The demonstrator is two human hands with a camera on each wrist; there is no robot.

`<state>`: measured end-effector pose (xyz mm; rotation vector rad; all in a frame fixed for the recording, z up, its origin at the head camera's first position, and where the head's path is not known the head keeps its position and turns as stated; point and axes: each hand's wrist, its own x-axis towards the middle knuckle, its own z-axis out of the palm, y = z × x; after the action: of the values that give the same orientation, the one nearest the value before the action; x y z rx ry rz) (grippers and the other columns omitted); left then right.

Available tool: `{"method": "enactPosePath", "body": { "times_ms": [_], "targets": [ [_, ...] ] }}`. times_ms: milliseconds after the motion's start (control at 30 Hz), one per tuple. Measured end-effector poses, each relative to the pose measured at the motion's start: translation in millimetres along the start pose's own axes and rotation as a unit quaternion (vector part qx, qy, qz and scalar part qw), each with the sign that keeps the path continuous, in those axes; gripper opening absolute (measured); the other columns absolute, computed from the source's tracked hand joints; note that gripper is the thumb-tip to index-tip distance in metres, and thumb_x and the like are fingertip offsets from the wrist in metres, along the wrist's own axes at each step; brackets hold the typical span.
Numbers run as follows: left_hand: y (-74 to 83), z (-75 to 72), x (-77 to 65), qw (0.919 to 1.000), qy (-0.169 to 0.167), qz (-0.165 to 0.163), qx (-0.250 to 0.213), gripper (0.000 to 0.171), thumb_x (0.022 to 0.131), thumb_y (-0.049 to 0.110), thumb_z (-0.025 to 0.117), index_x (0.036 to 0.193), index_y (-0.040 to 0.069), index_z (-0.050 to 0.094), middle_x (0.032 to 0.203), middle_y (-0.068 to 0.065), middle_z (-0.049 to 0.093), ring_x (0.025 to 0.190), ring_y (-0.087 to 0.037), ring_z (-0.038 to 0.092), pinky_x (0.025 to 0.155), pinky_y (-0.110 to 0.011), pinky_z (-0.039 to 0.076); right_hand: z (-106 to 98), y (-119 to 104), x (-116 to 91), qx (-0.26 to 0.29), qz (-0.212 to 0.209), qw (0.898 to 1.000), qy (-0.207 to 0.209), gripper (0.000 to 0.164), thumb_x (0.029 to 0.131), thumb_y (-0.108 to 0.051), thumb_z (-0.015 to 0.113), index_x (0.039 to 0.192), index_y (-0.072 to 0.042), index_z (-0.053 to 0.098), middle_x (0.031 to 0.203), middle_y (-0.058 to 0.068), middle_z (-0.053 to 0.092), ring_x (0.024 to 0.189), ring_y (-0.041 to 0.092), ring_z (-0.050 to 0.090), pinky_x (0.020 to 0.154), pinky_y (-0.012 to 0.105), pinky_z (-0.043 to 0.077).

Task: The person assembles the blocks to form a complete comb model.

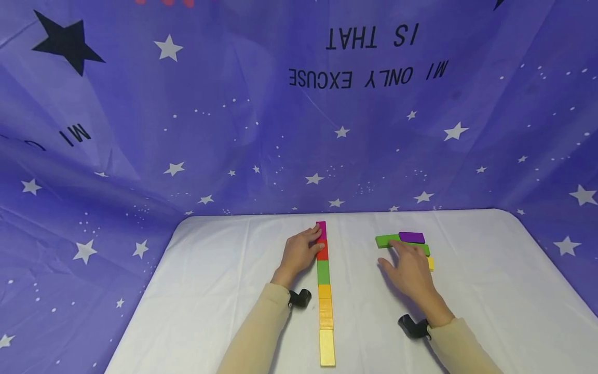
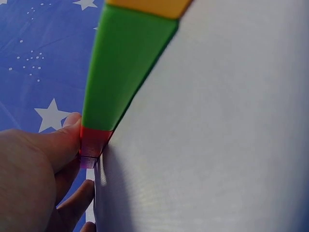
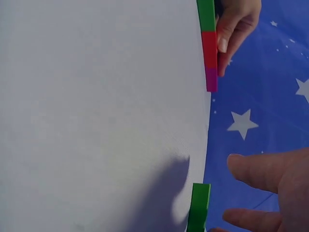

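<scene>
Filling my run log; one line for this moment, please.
left hand: touching magenta block, red block | right hand: at green block, contact unclear

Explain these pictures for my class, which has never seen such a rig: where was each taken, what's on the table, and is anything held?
There's no machine, just a person's left hand and right hand, each with a black camera at its wrist. The wide picture comes from a head-worn camera looking forward and down; the other two come from the wrists.

On the white cloth lies a row of blocks: magenta, red, green, two orange, pale yellow. The left hand touches the magenta and red ones; the right is over green pieces near a purple block and yellow piece. Neither visibly grips anything.
</scene>
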<state>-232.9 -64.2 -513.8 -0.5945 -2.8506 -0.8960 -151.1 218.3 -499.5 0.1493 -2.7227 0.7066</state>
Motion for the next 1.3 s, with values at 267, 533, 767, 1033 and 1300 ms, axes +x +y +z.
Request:
{"method": "enactPosePath", "body": {
  "times_ms": [267,533,767,1033,1300],
  "targets": [
    [1.3,-1.0,-0.6,1.0,0.002,0.005,0.0,0.048,0.092,0.026,0.074,0.134,0.008,0.064,0.142,0.0,0.059,0.132,-0.021,0.055,0.11,-0.042,0.043,1.0,0.7,7.0,-0.028,0.02,0.998,-0.05,0.057,0.086,-0.027,0.076,0.126,0.012,0.062,0.136,0.036,0.053,0.117,0.057,0.048,0.098,0.063,0.038],
    [2.4,-0.9,-1.1,1.0,-0.001,0.005,-0.004,0.047,0.092,0.027,0.073,0.135,0.008,0.064,0.143,0.0,0.058,0.133,-0.022,0.054,0.11,-0.043,0.042,10.3,-1.1,12.1,0.01,0.028,0.998,-0.047,0.054,0.088,-0.026,0.075,0.128,0.008,0.062,0.133,0.034,0.055,0.118,0.053,0.046,0.096,0.06,0.037],
    [2.8,-1.4,-0.5,0.9999,0.001,0.014,0.005,0.047,0.093,0.027,0.073,0.135,0.008,0.064,0.143,-0.001,0.058,0.132,-0.021,0.055,0.11,-0.042,0.042,12.9,-0.1,25.1,0.009,0.073,0.996,-0.054,0.066,0.088,-0.03,0.074,0.132,0.015,0.054,0.128,0.038,0.055,0.114,0.053,0.044,0.096,0.059,0.036],
    [2.6,-2.0,-0.2,1.0,0.0,0.008,-0.001,0.047,0.093,0.027,0.073,0.135,0.008,0.064,0.143,0.0,0.058,0.132,-0.022,0.055,0.109,-0.044,0.043,18.0,-2.4,38.5,-0.041,0.108,0.99,-0.076,0.078,0.085,-0.042,0.075,0.13,0.018,0.053,0.12,0.039,0.058,0.104,0.053,0.049,0.089,0.058,0.039],
    [0.0,0.7,-1.7,1.0,0.0,-0.005,-0.008,0.047,0.093,0.027,0.072,0.136,0.009,0.063,0.144,0.001,0.057,0.133,-0.021,0.054,0.111,-0.045,0.041,21.3,-3.5,42.7,-0.048,0.121,0.989,-0.066,0.077,0.081,-0.046,0.078,0.126,0.014,0.059,0.115,0.037,0.061,0.099,0.052,0.05,0.084,0.058,0.041]
  ]
}}
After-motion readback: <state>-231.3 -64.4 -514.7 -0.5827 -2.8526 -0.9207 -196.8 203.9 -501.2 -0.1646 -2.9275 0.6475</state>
